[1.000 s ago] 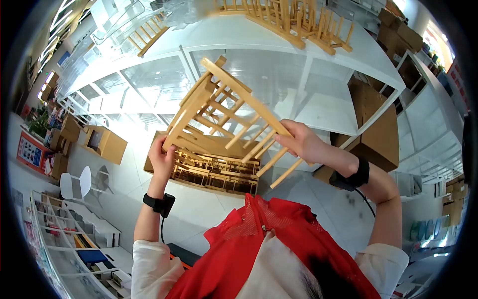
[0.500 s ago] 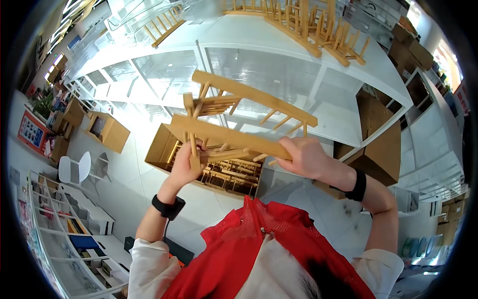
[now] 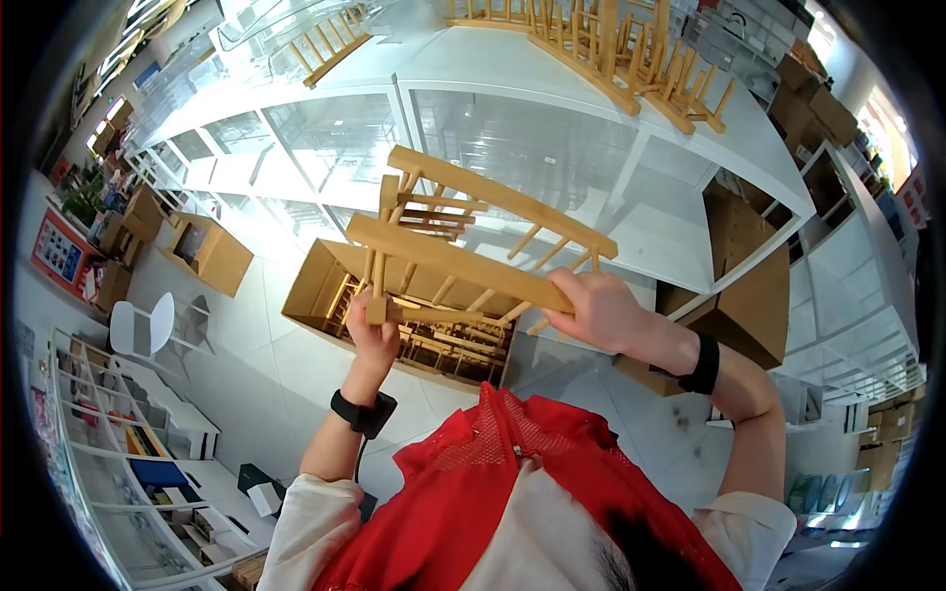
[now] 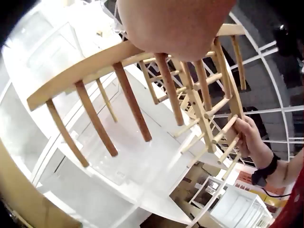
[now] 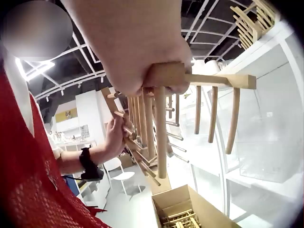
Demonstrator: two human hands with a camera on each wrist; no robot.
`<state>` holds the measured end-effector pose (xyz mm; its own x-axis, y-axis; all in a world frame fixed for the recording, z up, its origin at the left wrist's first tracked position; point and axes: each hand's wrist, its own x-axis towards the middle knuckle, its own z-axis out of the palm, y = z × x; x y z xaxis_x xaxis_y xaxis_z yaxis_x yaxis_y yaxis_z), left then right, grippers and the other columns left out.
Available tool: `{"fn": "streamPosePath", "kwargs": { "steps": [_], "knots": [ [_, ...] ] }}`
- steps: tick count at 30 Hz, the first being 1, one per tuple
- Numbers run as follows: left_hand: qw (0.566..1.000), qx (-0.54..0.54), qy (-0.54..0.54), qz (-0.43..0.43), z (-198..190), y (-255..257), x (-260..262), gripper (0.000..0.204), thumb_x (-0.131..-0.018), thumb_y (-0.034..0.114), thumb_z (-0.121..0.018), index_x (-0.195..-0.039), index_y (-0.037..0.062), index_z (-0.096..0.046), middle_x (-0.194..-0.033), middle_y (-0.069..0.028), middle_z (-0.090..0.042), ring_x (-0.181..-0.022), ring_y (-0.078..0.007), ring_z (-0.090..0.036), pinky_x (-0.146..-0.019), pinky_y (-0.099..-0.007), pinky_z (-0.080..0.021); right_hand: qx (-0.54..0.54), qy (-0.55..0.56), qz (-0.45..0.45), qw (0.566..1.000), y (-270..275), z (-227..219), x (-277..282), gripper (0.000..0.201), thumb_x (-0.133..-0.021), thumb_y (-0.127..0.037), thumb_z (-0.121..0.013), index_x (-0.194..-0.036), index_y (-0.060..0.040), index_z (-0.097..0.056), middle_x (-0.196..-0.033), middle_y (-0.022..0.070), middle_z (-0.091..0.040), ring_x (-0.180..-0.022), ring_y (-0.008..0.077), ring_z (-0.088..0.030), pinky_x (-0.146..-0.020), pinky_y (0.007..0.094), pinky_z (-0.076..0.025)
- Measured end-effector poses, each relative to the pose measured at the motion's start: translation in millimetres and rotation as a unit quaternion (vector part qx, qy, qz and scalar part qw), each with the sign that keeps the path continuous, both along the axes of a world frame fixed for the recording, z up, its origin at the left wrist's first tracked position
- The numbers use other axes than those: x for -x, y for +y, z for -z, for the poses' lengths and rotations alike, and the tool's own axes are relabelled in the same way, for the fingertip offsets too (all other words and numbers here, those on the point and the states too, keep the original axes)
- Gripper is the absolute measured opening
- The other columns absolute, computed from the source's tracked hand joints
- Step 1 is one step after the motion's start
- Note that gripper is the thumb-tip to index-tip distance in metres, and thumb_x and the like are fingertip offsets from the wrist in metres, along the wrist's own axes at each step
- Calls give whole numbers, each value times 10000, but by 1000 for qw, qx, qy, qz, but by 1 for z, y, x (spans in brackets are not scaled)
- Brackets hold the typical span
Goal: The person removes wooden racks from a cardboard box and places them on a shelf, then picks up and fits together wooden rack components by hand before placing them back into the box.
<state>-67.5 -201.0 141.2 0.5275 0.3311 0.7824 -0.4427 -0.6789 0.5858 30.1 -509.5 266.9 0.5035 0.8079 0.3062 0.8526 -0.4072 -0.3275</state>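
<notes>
Both hands hold up a pale wooden rack [image 3: 443,260], whose long bars carry rows of round dowels. Toward its lower left corner, the left hand [image 3: 372,335] grips a square-ended crosspiece. The right hand [image 3: 603,313] has its fingers curled around the right end of the near long bar. In the right wrist view, the block-like end of a bar [image 5: 166,74] shows under that hand. Dowels [image 4: 133,102] point downward from a bar in the left wrist view. Under the rack, an open cardboard box [image 3: 307,286] holds several similar wooden racks [image 3: 448,357], partly hidden by it.
Ahead stands a white cabinet [image 3: 473,64] with glass-like fronts, several wooden racks [image 3: 591,69] on top and a small one [image 3: 335,61] further left. A large brown carton [image 3: 739,320] sits at the right. A carton [image 3: 212,254] and white chair [image 3: 148,330] stand left.
The rack has turned from a steep, peaked pose to one with its long bars sloping gently down to the right. My left hand has shifted right and onto the crosspiece; the right hand moved slightly down.
</notes>
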Motion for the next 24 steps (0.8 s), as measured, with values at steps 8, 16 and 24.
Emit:
{"fn": "streamPosePath", "kwargs": {
  "steps": [8,16,24],
  "knots": [
    [996,-44,65,-29,-29,-16,6,273,-672,-18,-576,-943,18,-574,-790,-140,-627,-716,-294,-632,-637,-327,-489,44,89,-13,995,-2,-4,-10,286,-785,-221,-654,-971,-45,-527,-665,128,-575,-598,328,-555,-549,402,-426],
    [966,-225,125,8,-48,-34,4,384,-557,28,-699,-891,57,-511,-773,-115,-575,-688,-316,-581,-585,-375,-467,37,178,27,983,24,23,-6,347,-798,-173,-637,-1068,-17,-485,-841,145,-590,-802,281,-582,-671,378,-446],
    [955,-283,77,46,-41,-39,0,367,-589,85,-695,-898,64,-498,-706,-91,-523,-620,-281,-562,-523,-352,-445,-43,342,-41,938,39,30,-14,320,-857,-200,-579,-1090,-18,-456,-832,167,-594,-744,288,-589,-639,365,-453]
  ]
}}
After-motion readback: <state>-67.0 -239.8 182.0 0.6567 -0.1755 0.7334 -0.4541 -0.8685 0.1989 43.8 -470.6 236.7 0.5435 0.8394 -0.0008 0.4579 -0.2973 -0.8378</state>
